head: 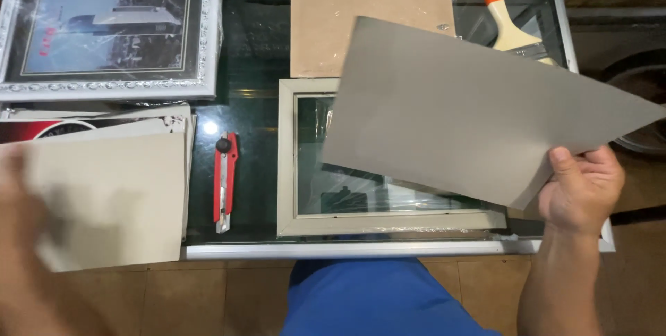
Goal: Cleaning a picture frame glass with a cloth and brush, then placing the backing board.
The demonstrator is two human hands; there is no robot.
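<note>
My right hand [581, 189] grips the near right corner of a large grey sheet of card [472, 107], held tilted above a pale empty picture frame [286, 162] lying on the glass table [388, 247]. My left hand [17, 204] is a blur at the left edge, beside a beige sheet [114, 197] that lies on a pile of prints; whether it touches the sheet I cannot tell. A red utility knife [224, 182] lies between the pile and the frame.
A silver ornate framed picture [111, 30] rests at the back left. A brown backing board [333, 27] lies behind the empty frame. A paintbrush with an orange-tipped handle [510, 23] sits at the back right. Tiled floor lies below the table.
</note>
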